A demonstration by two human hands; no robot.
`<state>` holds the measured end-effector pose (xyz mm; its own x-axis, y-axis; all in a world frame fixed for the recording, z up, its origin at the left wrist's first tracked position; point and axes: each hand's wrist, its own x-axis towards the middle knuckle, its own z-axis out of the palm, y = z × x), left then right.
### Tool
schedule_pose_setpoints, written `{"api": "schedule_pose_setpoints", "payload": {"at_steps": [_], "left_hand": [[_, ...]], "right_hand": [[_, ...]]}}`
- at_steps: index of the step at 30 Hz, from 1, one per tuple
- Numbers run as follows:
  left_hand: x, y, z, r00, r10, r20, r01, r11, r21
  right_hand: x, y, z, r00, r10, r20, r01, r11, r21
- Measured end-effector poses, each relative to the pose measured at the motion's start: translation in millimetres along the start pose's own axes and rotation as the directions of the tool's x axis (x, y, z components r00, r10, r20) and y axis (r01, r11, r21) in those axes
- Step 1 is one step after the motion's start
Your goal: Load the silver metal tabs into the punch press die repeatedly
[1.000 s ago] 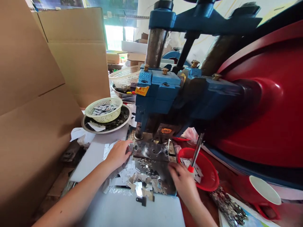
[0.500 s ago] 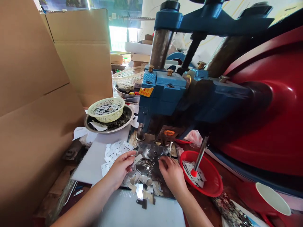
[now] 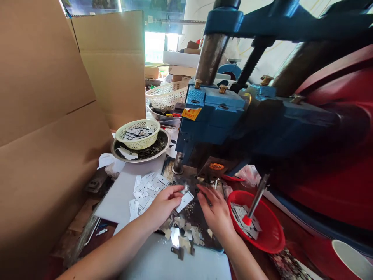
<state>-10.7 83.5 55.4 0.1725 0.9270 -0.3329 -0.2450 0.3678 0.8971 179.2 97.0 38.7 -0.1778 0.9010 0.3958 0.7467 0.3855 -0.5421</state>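
Note:
My left hand (image 3: 166, 203) pinches a small flat metal plate (image 3: 185, 201) with holes in it, held at the front of the press die (image 3: 190, 182). Its thumb and forefinger are closed on the plate's left end. To the right, my right hand (image 3: 216, 213) has its fingers stretched out and apart, fingertips near the die; I see nothing held in it. Blue press tooling (image 3: 212, 112) stands above both hands. Below them lies a heap of loose metal offcuts (image 3: 182, 233). Several similar plates (image 3: 148, 190) are spread on the white board left of the die.
A red bowl (image 3: 274, 237) with plates stands right of my right hand, a metal rod with a red tip above it. Back left, a cream basket (image 3: 138, 143) of plates sits on a metal basin (image 3: 166, 146). Tall cardboard (image 3: 43, 116) bounds the left; a red wheel (image 3: 344, 155) fills the right.
My left hand has moved right, closer to my right hand, and the plate's broad face now shows. My right fingers have straightened from a curl. The whole view has shifted slightly.

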Motion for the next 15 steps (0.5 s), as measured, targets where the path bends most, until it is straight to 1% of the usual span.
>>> {"api": "schedule_pose_setpoints", "payload": {"at_steps": [3, 4, 5, 7, 9, 11, 13, 15], "left_hand": [[2, 2, 6.0, 0.997, 0.078, 0.025, -0.080, 0.994, 0.074], [2, 2, 7.7, 0.995, 0.093, 0.025, -0.095, 0.993, 0.076], [2, 3, 8.9, 0.996, 0.091, 0.018, -0.092, 0.993, 0.068], [3, 2, 10.4, 0.999, 0.035, -0.008, -0.035, 0.999, 0.018], [4, 0, 10.5, 0.999, -0.039, -0.016, 0.038, 0.998, -0.056], [4, -2, 10.0, 0.998, -0.065, -0.009, 0.064, 0.992, -0.113], [5, -3, 9.3, 0.999, -0.052, -0.003, 0.051, 0.990, -0.133], [5, -4, 9.2, 1.000, -0.003, 0.015, 0.004, 0.997, -0.075]], "right_hand": [[-8, -9, 2, 0.983, 0.097, 0.153, -0.134, 0.957, 0.255], [-10, -11, 3, 0.980, 0.113, 0.162, -0.160, 0.936, 0.315], [-12, -13, 4, 0.983, 0.121, 0.136, -0.163, 0.917, 0.364], [-17, -12, 4, 0.995, 0.095, 0.032, -0.100, 0.902, 0.420], [-22, -8, 3, 0.997, 0.010, -0.072, 0.018, 0.924, 0.382], [-27, -4, 1, 0.986, -0.097, -0.136, 0.131, 0.955, 0.266], [-30, 1, -1, 0.967, -0.192, -0.170, 0.216, 0.967, 0.134], [-31, 3, -2, 0.951, -0.247, -0.185, 0.260, 0.964, 0.048]]}}
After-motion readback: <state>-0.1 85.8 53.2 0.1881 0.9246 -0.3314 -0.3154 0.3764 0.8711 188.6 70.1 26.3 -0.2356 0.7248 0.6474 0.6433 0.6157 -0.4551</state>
